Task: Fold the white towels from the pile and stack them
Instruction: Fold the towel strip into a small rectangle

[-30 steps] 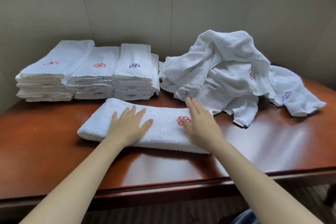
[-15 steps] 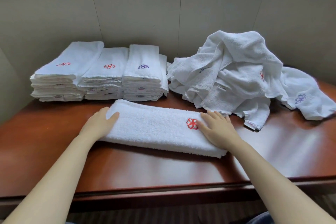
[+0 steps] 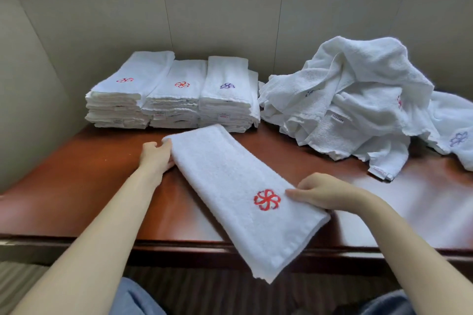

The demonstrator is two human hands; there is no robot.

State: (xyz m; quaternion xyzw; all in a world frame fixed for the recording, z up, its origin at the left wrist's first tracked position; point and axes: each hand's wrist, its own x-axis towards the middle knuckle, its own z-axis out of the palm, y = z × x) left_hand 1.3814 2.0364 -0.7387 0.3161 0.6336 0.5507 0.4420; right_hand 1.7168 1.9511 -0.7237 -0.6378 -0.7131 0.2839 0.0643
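A folded white towel (image 3: 230, 186) with a red flower logo lies slantwise over the front of the wooden table (image 3: 84, 186), its near end hanging past the table's edge. My left hand (image 3: 157, 155) grips the towel's far left end. My right hand (image 3: 325, 193) pinches the right long edge beside the logo. Three stacks of folded towels (image 3: 174, 94) stand side by side at the back left. A loose pile of unfolded white towels (image 3: 358, 100) sits at the back right.
A beige panelled wall runs close behind the stacks and along the left side. One loose towel with a purple logo (image 3: 455, 130) trails off the pile at the far right. My knees in blue jeans show below the table's front edge.
The folded towel has been turned from lying crosswise to slanting toward me, with its near end now over the table's edge. Both hands went from lying flat on it to gripping its ends.
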